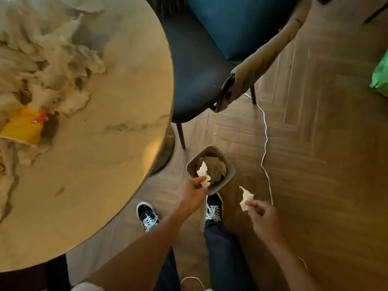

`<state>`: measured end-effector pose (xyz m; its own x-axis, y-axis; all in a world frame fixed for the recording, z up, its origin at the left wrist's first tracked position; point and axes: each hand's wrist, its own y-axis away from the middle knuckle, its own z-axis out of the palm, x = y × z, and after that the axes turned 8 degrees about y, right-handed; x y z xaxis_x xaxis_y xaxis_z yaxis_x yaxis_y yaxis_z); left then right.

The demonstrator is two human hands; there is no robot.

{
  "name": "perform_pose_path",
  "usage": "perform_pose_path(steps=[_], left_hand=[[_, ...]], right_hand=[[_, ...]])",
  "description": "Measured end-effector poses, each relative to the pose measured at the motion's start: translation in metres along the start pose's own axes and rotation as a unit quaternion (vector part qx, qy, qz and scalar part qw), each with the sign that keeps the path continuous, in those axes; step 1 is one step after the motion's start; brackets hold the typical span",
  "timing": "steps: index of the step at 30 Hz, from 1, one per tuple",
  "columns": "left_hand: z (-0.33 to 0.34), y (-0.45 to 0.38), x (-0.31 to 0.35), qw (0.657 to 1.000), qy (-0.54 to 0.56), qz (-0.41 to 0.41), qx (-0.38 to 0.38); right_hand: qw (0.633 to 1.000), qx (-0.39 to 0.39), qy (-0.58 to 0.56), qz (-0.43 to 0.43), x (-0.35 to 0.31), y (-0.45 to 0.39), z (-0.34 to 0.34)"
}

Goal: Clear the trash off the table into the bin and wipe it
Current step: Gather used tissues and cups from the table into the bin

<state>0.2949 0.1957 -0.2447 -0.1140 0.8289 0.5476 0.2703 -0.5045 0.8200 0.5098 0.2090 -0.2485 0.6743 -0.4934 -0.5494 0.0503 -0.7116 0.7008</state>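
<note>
Left hand (192, 191): pinching a crumpled white tissue (203, 174) between thumb and fingers, positioned over the near rim of the bin (230, 172). Bin: small, tan, rounded-square, standing on the herringbone wood floor (315, 143) just beside the table base, already containing crumpled paper. Right hand (265, 220): fingers curled, gripping a second crumpled tissue (246, 199), held above the floor to the right of the bin, clear of it. Round marble-look table (109, 143): heap of crumpled tissues (52, 59) along the far-left portion, with a yellow wrapper (24, 128) among them. Dark chair (199, 70) beside the table. White cable (265, 143) trailing across the floor. Green bag (381, 76) at right edge.
</note>
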Motion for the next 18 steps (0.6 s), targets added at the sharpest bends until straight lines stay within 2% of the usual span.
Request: perform_pose_path(steps=[8, 12, 18], left_hand=[[0.028, -0.121, -0.053, 0.991, -0.071, -0.077, -0.082], [0.025, -0.142, -0.078, 0.991, -0.077, -0.097, -0.044], [0.001, -0.11, -0.094, 0.994, -0.053, -0.095, -0.017]], right_hand=[[0.999, -0.034, 0.035, 0.008, 0.034, -0.053, 0.027], [0.994, -0.057, 0.096, 0.011, 0.04, -0.092, 0.05], [0.988, -0.107, 0.11, 0.022, 0.028, -0.14, 0.085]])
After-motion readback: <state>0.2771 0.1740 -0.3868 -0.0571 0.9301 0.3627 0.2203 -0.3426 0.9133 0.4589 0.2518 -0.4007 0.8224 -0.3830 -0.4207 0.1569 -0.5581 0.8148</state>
